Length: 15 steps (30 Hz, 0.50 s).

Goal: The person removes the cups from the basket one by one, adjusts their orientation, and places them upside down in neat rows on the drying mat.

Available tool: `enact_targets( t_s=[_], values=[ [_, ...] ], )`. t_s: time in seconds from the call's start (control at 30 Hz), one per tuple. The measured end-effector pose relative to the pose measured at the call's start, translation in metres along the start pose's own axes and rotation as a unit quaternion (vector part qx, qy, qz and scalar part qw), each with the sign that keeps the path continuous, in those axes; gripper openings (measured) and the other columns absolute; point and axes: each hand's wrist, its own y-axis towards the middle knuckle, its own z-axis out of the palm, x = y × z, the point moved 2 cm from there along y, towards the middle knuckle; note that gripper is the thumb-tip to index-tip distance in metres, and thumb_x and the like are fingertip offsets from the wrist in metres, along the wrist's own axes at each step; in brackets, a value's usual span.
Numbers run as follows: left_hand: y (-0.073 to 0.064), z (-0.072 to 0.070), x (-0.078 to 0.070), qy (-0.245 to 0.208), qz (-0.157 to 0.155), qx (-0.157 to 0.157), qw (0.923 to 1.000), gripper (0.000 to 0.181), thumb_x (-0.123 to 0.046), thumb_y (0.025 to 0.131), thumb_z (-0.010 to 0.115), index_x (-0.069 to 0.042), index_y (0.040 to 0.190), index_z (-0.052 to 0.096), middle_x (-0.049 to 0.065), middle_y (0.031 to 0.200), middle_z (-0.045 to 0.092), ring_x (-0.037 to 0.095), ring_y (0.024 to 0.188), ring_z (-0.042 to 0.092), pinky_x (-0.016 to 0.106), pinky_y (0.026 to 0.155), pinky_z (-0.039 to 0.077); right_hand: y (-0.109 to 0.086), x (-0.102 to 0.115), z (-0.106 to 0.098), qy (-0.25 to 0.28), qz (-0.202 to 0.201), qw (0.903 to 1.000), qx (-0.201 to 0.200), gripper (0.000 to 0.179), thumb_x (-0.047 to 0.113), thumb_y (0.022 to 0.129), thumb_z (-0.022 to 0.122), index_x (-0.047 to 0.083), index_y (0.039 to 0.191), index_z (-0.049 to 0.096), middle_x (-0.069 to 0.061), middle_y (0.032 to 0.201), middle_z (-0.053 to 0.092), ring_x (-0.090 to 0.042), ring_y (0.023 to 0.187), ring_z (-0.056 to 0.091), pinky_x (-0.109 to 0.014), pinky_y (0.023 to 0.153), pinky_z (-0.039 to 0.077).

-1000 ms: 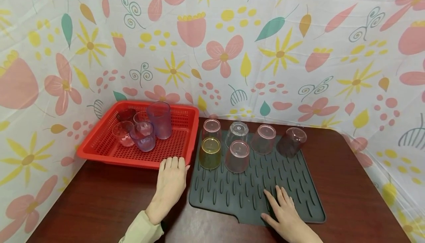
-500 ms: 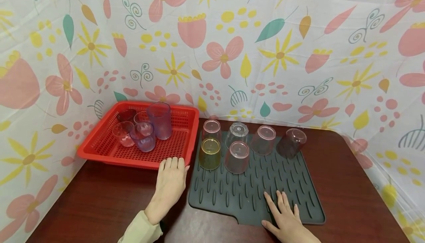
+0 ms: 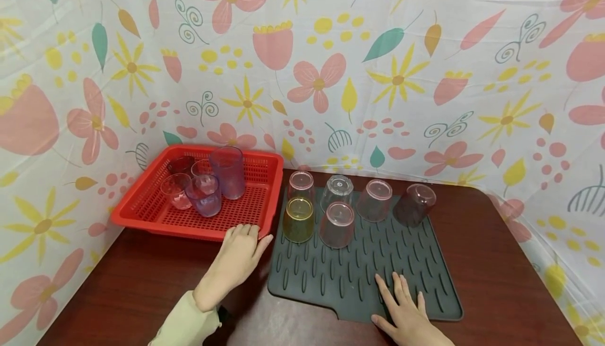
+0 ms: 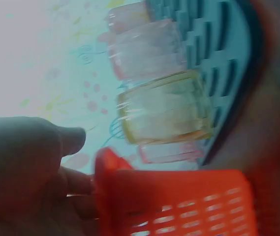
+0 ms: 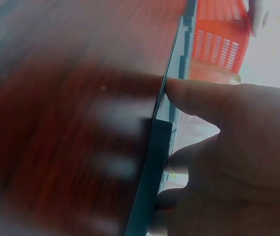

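Observation:
My left hand (image 3: 238,254) rests at the near right corner of a red plastic basket (image 3: 156,229). Its fingers lie over the rim, fingertips hidden, and the thumb (image 4: 72,140) stands apart from the rim in the left wrist view. Inside the basket are several cups, among them a tall purple tumbler (image 3: 228,173) and a short purple cup (image 3: 204,196). My right hand (image 3: 407,312) lies with fingers spread on the near part of a dark grey drying mat (image 3: 326,283); the right wrist view shows its thumb (image 5: 194,98) at the mat's edge.
Upside-down cups stand on the mat's far half: a yellow one (image 3: 299,221), a pink-rimmed one (image 3: 337,225) beside it, and a row behind ending in a dark purple cup (image 3: 415,206). A flowered cloth (image 3: 302,99) hangs behind the brown table (image 3: 510,283).
My left thumb has spread away from the fingers, and the left wrist has shifted slightly leftward. My right hand has slid back slightly on the mat. Basket and cups stay put.

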Motion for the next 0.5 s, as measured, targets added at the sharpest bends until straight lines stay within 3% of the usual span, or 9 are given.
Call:
enact_targets(
  t_s=[0.2,0.4,0.5],
  values=[
    [0.012,-0.029,0.010,-0.090,-0.030,0.050,0.9942,0.028,-0.027,0.097,0.058,-0.001,0.106,0.066,0.011,0.094,0.065,0.027,0.090,0.062,0.044,0.082,0.051,0.000,0.001,0.000,0.005,0.011,0.9999,0.002,0.088,0.049,0.090,0.061,0.006,0.153,0.019,-0.040,0.153,-0.004,-0.056,0.141,-0.008,-0.081,0.098,-0.006],
    [0.020,-0.055,0.027,-0.110,-0.045,0.089,0.9890,0.025,-0.027,0.096,0.059,-0.007,0.108,0.068,0.003,0.090,0.066,0.014,0.077,0.060,0.035,0.073,0.054,-0.002,0.004,-0.001,0.004,0.007,1.0000,0.003,0.087,0.047,0.091,0.061,0.005,0.153,0.018,-0.040,0.153,-0.005,-0.057,0.141,-0.009,-0.081,0.097,-0.007],
    [0.024,-0.066,0.037,-0.101,-0.049,0.092,0.9895,0.026,-0.028,0.097,0.058,-0.006,0.108,0.068,0.001,0.082,0.064,0.013,0.071,0.056,0.033,0.067,0.051,-0.002,0.005,-0.002,0.004,0.006,1.0000,0.002,0.086,0.046,0.091,0.061,0.004,0.153,0.017,-0.041,0.153,-0.004,-0.057,0.141,-0.009,-0.081,0.097,-0.007]
  ],
)
